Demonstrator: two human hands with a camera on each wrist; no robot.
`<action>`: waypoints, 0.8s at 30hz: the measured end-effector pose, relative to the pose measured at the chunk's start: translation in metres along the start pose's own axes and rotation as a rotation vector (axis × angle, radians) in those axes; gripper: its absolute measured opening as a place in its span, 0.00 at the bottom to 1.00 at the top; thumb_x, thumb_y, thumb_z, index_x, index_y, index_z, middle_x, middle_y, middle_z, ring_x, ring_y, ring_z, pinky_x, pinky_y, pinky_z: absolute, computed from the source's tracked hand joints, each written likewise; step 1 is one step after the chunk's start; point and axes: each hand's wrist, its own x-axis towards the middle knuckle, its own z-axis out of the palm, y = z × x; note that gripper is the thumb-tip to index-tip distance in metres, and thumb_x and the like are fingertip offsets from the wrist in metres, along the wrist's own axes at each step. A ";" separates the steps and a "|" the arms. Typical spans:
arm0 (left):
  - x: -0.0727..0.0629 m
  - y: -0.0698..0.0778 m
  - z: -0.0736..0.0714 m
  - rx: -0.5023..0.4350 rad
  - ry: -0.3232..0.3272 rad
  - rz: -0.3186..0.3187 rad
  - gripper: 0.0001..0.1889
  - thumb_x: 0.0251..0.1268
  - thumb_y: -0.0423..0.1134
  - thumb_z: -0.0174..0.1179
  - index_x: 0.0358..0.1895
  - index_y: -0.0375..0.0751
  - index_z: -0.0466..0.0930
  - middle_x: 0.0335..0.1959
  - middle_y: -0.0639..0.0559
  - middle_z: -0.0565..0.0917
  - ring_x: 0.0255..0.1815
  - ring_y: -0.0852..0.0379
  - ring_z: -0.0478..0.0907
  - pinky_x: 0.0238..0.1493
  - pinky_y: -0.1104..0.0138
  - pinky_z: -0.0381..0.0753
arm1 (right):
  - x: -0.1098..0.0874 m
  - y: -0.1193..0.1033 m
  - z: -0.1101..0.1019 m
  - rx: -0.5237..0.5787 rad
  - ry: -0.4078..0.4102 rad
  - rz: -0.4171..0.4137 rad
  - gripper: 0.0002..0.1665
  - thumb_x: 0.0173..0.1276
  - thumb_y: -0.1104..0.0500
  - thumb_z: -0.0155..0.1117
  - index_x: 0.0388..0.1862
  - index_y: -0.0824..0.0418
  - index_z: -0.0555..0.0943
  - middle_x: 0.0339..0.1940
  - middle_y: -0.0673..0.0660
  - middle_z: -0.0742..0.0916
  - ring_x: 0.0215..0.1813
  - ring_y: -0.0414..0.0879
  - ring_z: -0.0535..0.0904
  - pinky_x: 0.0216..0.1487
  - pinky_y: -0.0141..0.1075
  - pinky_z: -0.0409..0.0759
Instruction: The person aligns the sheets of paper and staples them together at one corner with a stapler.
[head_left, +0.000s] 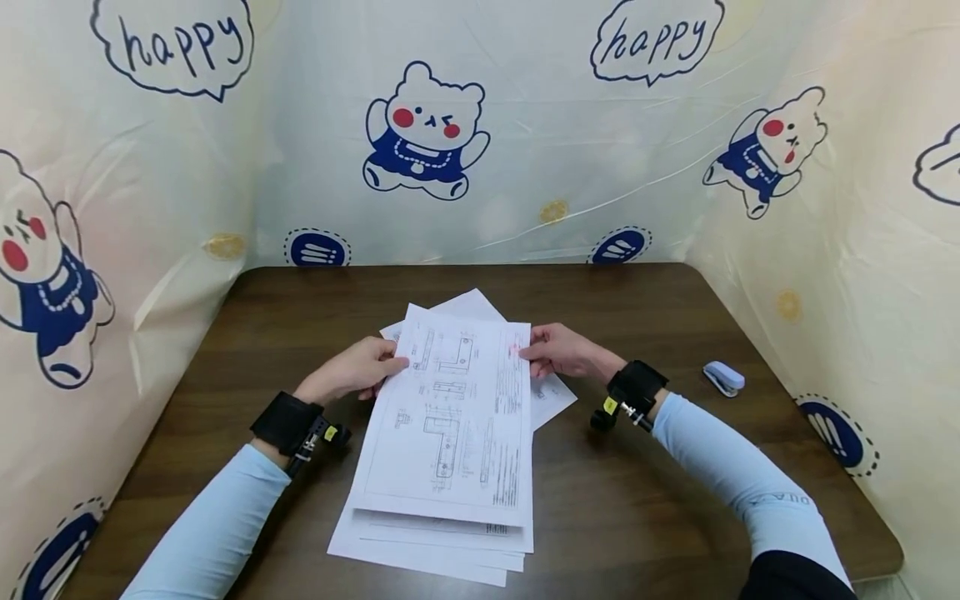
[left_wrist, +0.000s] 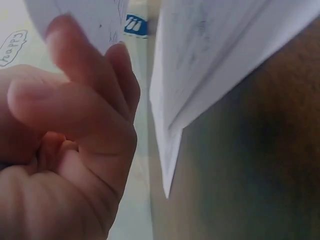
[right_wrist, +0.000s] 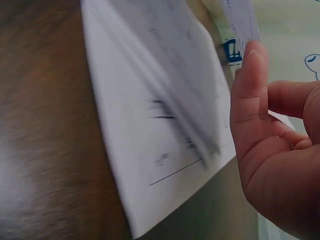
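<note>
A printed sheet of technical drawings [head_left: 465, 400] is raised between my two hands, its lower edge standing off the papers under it. My left hand [head_left: 352, 367] pinches its left edge, thumb on the printed face. On the opposite edge, the thumb and fingers of my right hand [head_left: 562, 350] pinch the sheet near its upper corner. Beneath lie several loose sheets [head_left: 420, 557], fanned at uneven angles, with corners sticking out at the back and right. The left wrist view shows the left hand [left_wrist: 75, 115] beside hanging paper [left_wrist: 200, 65]; the right wrist view shows print on the lower sheets [right_wrist: 145, 150].
A light blue stapler [head_left: 723, 377] rests on the brown wooden table [head_left: 637, 500], right of my right hand. Pale curtains [head_left: 525, 167] printed with bears surround the table at the back and both sides. Each wrist carries a black strap with a small camera [head_left: 603, 417].
</note>
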 end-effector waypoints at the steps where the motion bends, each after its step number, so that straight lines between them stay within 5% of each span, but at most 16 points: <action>1: -0.001 -0.001 0.002 0.003 -0.007 -0.005 0.10 0.74 0.42 0.54 0.48 0.39 0.78 0.31 0.46 0.85 0.11 0.54 0.72 0.13 0.71 0.68 | -0.001 0.003 0.001 -0.016 -0.002 -0.001 0.18 0.72 0.59 0.61 0.58 0.62 0.75 0.40 0.60 0.87 0.24 0.45 0.81 0.29 0.30 0.80; 6: -0.005 -0.005 0.013 0.033 -0.061 -0.059 0.12 0.72 0.45 0.57 0.37 0.40 0.80 0.23 0.47 0.84 0.12 0.54 0.75 0.13 0.71 0.65 | -0.003 0.017 0.007 -0.189 0.013 -0.014 0.14 0.70 0.57 0.64 0.49 0.64 0.78 0.34 0.59 0.88 0.22 0.45 0.82 0.27 0.30 0.79; 12: -0.009 -0.005 0.026 0.202 -0.085 -0.106 0.15 0.69 0.48 0.60 0.26 0.42 0.82 0.13 0.50 0.78 0.10 0.56 0.75 0.12 0.72 0.64 | -0.002 0.022 0.014 -0.418 0.054 -0.006 0.14 0.67 0.53 0.67 0.32 0.64 0.79 0.22 0.59 0.86 0.18 0.46 0.81 0.22 0.30 0.77; 17: -0.011 0.000 0.030 0.304 -0.072 -0.133 0.16 0.67 0.49 0.62 0.24 0.43 0.82 0.11 0.52 0.75 0.09 0.57 0.70 0.12 0.72 0.64 | -0.003 0.020 0.018 -0.571 0.084 0.006 0.16 0.66 0.50 0.68 0.27 0.61 0.82 0.18 0.57 0.84 0.16 0.47 0.79 0.18 0.30 0.74; 24: -0.007 -0.002 0.022 0.296 -0.049 -0.112 0.17 0.68 0.51 0.60 0.25 0.44 0.83 0.11 0.52 0.74 0.09 0.56 0.69 0.13 0.71 0.65 | -0.006 0.009 0.016 -0.739 0.124 -0.021 0.17 0.67 0.44 0.66 0.26 0.55 0.86 0.15 0.54 0.80 0.15 0.46 0.73 0.16 0.31 0.68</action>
